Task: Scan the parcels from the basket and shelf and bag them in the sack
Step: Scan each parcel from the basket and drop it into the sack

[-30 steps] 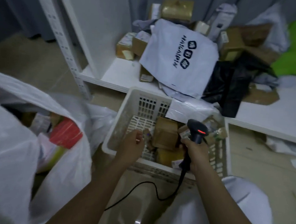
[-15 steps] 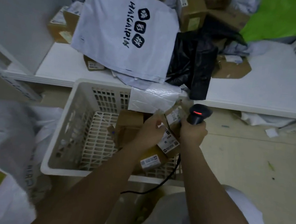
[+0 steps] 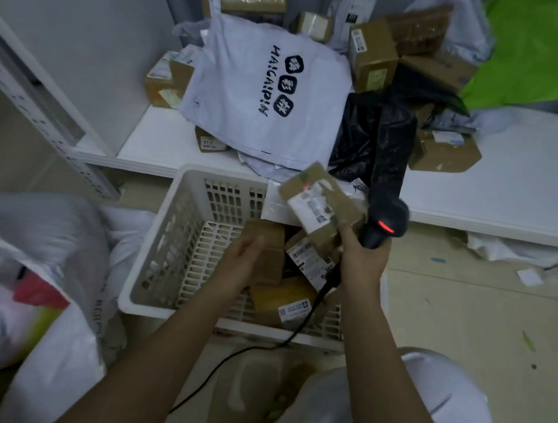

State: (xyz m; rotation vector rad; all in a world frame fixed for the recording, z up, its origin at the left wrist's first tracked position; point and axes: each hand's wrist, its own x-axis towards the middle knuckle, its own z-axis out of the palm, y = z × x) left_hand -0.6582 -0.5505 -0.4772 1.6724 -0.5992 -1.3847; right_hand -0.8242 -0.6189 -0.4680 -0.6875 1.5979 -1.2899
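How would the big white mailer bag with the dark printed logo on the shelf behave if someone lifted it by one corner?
The white mailer bag would probably flop and sag: it is thin plastic film, draped and creased over the boxes beneath. It likely feels light for its size, since it lies fairly flat. Its smooth surface may be a little slippery to pinch.

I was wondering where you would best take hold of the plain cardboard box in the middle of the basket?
Grip the plain cardboard box across its two long side edges, coming down from above. Its broad unlabelled face lies up, and the left hand hovers at its left edge. Its right side is crowded by a labelled parcel.
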